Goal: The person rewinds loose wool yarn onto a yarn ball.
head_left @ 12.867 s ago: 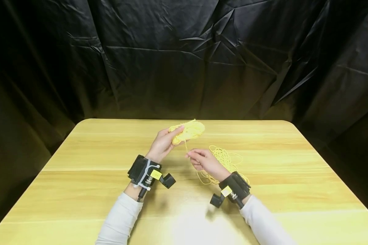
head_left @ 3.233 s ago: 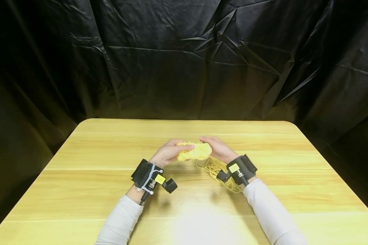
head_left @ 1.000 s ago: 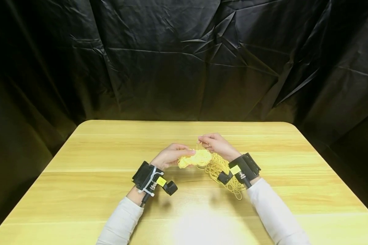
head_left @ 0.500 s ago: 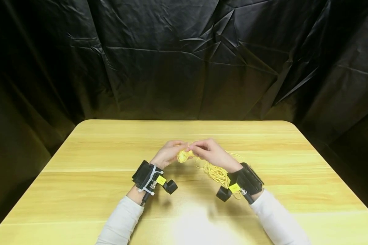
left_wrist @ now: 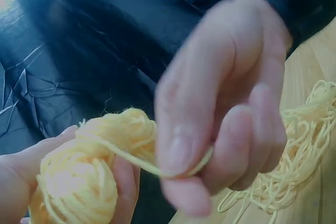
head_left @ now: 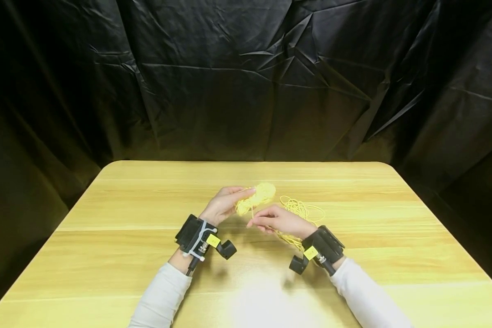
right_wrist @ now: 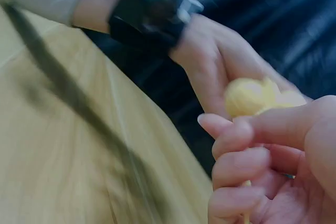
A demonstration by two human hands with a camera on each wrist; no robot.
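Note:
My left hand (head_left: pixel 221 206) grips a bundle of yellow yarn (head_left: pixel 264 194), thumb on top and fingers behind, raised over the table. Just below and right of it, my right hand (head_left: pixel 282 221) pinches the yarn strand (left_wrist: pixel 137 161) between thumb and index finger. In the left wrist view, that strand runs across the wound bundle to the pinching fingertips. The right wrist view has part of the bundle (right_wrist: pixel 247 98) showing behind the right fingers. A loose heap of the same yarn (head_left: pixel 298 207) lies on the table, partly covered by the right hand and wrist.
The light wooden table (head_left: pixel 119 255) has rounded far corners. Behind it hangs a creased black curtain (head_left: pixel 213 105). Each wrist wears a black strap with a small camera, the left camera (head_left: pixel 227 249) and right camera (head_left: pixel 298 264) both sticking out inward over the table.
Half a second ago the right hand was at the left fingertips, in front of the bundle; now it is lower, drawing the strand down. Earlier it passed behind the bundle. The left hand keeps its grip.

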